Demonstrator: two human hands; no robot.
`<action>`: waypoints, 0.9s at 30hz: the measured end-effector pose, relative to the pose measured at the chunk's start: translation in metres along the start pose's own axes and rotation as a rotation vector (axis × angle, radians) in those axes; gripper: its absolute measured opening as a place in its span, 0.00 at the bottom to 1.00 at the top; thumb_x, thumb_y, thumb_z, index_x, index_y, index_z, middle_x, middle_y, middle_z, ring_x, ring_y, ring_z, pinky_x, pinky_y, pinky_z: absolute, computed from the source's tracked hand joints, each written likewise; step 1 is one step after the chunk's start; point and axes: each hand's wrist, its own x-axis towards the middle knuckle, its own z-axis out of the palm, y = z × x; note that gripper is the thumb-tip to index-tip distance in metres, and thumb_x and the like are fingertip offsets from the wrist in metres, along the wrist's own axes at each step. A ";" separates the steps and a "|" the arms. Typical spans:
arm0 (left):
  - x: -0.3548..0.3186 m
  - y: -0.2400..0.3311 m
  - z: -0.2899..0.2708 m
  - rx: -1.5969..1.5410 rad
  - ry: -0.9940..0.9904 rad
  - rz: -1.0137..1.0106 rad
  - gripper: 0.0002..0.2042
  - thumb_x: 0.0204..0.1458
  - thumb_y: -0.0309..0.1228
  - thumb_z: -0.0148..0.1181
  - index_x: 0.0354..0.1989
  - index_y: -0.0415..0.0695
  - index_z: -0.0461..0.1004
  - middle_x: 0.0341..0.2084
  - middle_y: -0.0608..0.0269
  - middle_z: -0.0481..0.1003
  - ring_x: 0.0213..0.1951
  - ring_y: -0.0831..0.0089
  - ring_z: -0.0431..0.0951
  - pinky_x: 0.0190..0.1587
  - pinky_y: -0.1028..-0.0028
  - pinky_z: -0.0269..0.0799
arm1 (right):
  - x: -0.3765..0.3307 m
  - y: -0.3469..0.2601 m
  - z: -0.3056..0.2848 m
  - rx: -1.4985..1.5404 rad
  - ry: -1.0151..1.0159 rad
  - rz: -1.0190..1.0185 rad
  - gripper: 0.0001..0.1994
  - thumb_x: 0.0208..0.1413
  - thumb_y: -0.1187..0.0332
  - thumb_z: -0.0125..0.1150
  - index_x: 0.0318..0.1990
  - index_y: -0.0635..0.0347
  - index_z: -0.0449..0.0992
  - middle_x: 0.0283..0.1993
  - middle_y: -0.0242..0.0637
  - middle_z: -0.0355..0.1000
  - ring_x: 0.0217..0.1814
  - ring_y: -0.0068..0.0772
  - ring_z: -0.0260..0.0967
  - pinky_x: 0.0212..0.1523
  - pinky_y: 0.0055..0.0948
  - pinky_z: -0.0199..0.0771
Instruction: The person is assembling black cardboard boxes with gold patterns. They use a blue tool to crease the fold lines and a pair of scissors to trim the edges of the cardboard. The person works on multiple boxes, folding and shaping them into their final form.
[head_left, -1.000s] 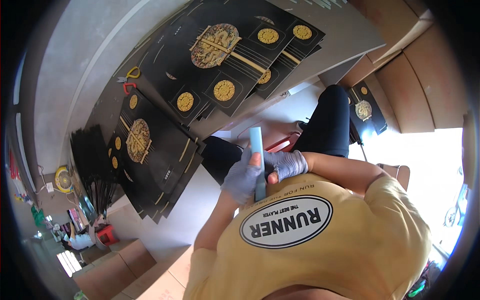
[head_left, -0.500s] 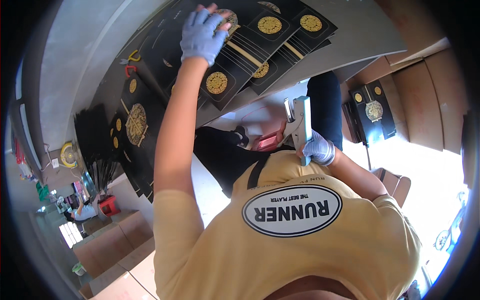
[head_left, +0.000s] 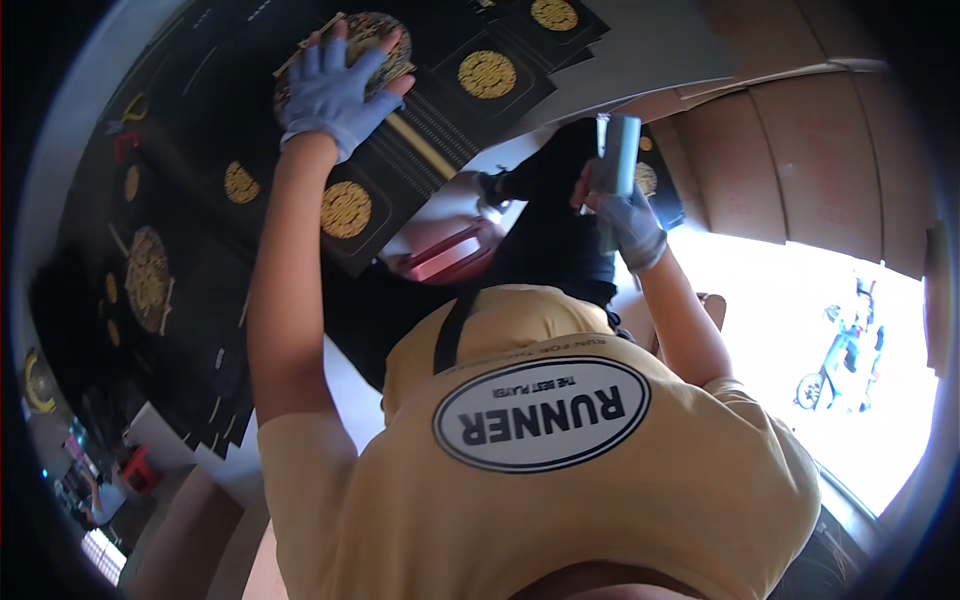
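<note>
Black card (head_left: 400, 150) under left grip (head_left: 335, 90)

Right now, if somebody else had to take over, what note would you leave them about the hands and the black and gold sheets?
Left hand, gloved, lies flat, fingers spread, on the top black sheet with gold medallions.
Right hand, gloved, grips a pale blue tube-shaped tool, raised off the table.
More such sheets are stacked at the left.
Done: top sheet pinned by the palm.
Left: the tool has not touched the sheet; its use is unclear.

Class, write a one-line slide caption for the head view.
Gloved left hand pressed flat on a black sheet with gold medallions, while the gloved right hand holds up a pale blue tube.
</note>
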 end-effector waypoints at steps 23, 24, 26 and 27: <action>-0.008 0.012 -0.021 0.079 -0.056 -0.012 0.27 0.50 0.62 0.40 0.60 0.81 0.53 0.64 0.57 0.49 0.65 0.54 0.45 0.65 0.57 0.41 | 0.062 -0.032 0.036 -0.574 -0.149 0.556 0.11 0.52 0.68 0.57 0.23 0.63 0.66 0.13 0.33 0.60 0.14 0.25 0.59 0.15 0.25 0.59; -0.008 0.013 -0.021 0.062 -0.056 -0.031 0.27 0.50 0.63 0.40 0.60 0.81 0.52 0.64 0.57 0.49 0.65 0.54 0.45 0.65 0.57 0.41 | 0.063 -0.033 0.032 -0.533 -0.163 0.563 0.11 0.52 0.68 0.57 0.22 0.64 0.66 0.13 0.33 0.60 0.13 0.25 0.59 0.14 0.26 0.59; -0.005 0.016 -0.019 0.021 -0.049 -0.046 0.27 0.49 0.63 0.40 0.60 0.79 0.53 0.64 0.57 0.49 0.65 0.53 0.44 0.65 0.55 0.40 | 0.060 -0.036 0.025 -0.471 -0.163 0.519 0.13 0.52 0.66 0.59 0.21 0.63 0.65 0.13 0.33 0.60 0.12 0.24 0.59 0.13 0.25 0.58; -0.005 0.019 -0.019 -0.001 -0.047 -0.056 0.28 0.49 0.63 0.40 0.60 0.78 0.54 0.64 0.57 0.49 0.65 0.53 0.44 0.65 0.54 0.40 | 0.061 -0.036 0.023 -0.538 -0.144 0.529 0.13 0.52 0.66 0.59 0.22 0.63 0.66 0.13 0.33 0.61 0.13 0.24 0.59 0.13 0.25 0.58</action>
